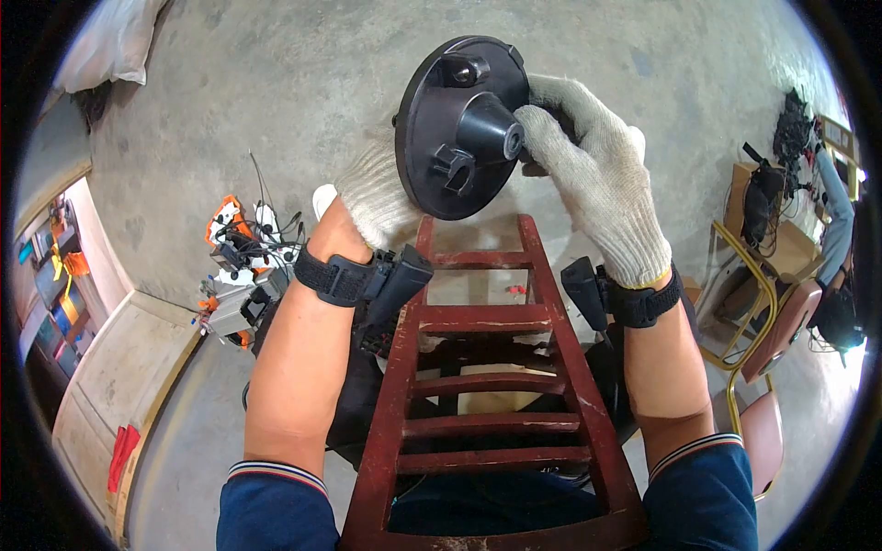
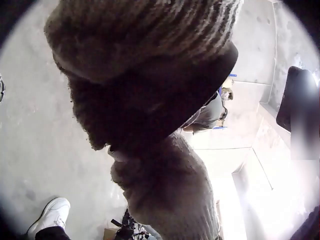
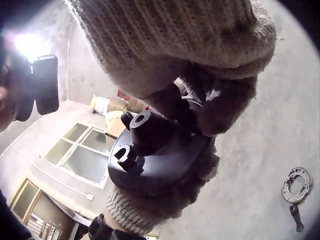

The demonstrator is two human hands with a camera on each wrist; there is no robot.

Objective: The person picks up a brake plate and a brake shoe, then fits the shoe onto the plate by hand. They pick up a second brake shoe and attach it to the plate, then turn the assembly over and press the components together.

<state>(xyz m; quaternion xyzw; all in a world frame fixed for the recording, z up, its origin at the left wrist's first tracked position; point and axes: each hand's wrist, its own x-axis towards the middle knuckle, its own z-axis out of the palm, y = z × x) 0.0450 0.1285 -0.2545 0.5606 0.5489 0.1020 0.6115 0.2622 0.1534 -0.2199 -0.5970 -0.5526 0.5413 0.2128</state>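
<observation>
Held up in front of me is a black round plastic disc [image 1: 432,124] with a cone-shaped hub [image 1: 487,129] and clip-like posts on its face. My gloved left hand [image 1: 378,188] grips it from behind; its fingers are hidden by the disc. At the right edge my gloved right hand [image 1: 597,161] has curled fingers around the rim, with the thumb beside the hub's tip. Something dark shows below that thumb; I cannot tell what it is. In the right wrist view, the disc [image 3: 150,172] lies between both gloves, its hub [image 3: 147,132] toward the right hand.
A dark red wooden chair back [image 1: 487,319] stands between my forearms. Orange and white parts with cables [image 1: 243,239] lie on the floor at left. A gold-framed chair [image 1: 763,303] and cardboard boxes [image 1: 785,243] are at right. A grey ring-shaped part [image 3: 296,186] lies on the floor.
</observation>
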